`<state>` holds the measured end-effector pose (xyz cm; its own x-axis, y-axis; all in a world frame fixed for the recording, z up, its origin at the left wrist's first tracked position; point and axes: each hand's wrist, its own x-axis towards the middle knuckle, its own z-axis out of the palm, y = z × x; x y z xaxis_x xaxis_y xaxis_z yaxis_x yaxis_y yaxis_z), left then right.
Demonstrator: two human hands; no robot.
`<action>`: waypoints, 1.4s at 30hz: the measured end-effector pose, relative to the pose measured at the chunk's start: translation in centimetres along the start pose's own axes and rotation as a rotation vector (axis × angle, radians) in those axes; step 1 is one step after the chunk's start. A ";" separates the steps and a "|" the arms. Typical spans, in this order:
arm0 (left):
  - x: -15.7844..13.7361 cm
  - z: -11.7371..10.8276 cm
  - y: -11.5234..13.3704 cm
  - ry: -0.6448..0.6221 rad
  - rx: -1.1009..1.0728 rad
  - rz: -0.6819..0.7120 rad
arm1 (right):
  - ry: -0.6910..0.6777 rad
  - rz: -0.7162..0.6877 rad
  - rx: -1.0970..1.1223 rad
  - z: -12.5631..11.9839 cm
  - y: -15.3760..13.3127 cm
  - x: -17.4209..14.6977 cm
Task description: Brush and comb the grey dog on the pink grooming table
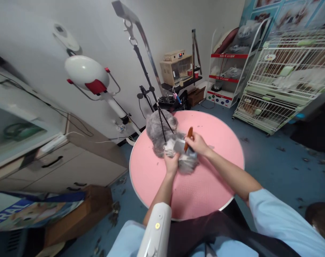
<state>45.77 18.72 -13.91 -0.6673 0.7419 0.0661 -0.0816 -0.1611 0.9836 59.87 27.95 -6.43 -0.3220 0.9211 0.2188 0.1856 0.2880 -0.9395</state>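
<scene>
A small grey fluffy animal point(159, 130) lies on a round pink grooming table point(205, 178). My left hand point(171, 163) grips the animal's rear fur from the near side. My right hand point(196, 143) holds a brush with a brown wooden handle point(189, 135) and a flat metal head point(179, 146), pressed against the fur. A thin black leash point(162, 123) runs down from the overhead grooming arm point(141, 32) to the animal.
A white dryer nozzle point(155, 232) pokes up at my chest. A white and red dryer on a stand point(89, 76) is at the left, cabinets point(71, 167) beside it. Wire cages point(285, 78) and a red shelf rack point(229, 71) stand at the right. Fur tufts litter the blue floor.
</scene>
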 end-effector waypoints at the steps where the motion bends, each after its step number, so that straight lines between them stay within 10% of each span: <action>1: -0.1 0.0 0.0 0.009 0.008 -0.009 | 0.083 0.003 -0.043 0.0 -0.6 0.7; 4: -0.4 -0.1 -0.3 0.019 0.003 -0.029 | 0.219 -0.076 -0.050 0.0 -2.1 2.2; 8: -0.6 -0.1 -0.6 0.001 -0.008 -0.004 | -0.143 -0.102 -0.159 0.7 -3.5 3.1; 12: -0.9 0.1 -0.7 0.088 0.007 -0.053 | 0.012 -0.141 -0.292 1.5 -4.8 3.9; 16: -1.2 0.5 -0.6 0.063 -0.005 -0.042 | -0.382 -0.144 -0.412 2.3 -6.0 4.5; 20: -1.5 0.8 -0.5 0.073 -0.010 -0.053 | -0.179 -0.157 -0.595 3.0 -7.0 4.9; 24: -1.6 1.0 -0.6 0.072 -0.043 -0.047 | -0.454 -0.164 -0.679 3.7 -7.7 5.2; 27: -1.6 1.0 -0.9 0.108 -0.006 -0.071 | -0.225 -0.205 -0.719 3.9 -8.1 5.2; 32: -1.3 0.8 -1.4 0.061 -0.052 -0.065 | -0.418 -0.221 -0.689 3.8 -8.3 4.7; 36: -1.2 0.6 -1.5 0.065 -0.057 -0.079 | -0.129 -0.222 -0.646 3.2 -7.6 3.7; 40: -1.0 0.4 -1.7 0.058 -0.037 -0.065 | -0.239 -0.204 -0.572 2.0 -6.3 2.8; 42: -0.8 0.2 -2.0 0.070 -0.015 -0.072 | -0.078 -0.186 -0.553 1.2 -5.6 2.5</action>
<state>46.67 18.57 -15.84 -0.7093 0.7047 -0.0171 -0.1420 -0.1191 0.9827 56.93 28.31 -0.96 -0.4588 0.8262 0.3269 0.5692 0.5558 -0.6058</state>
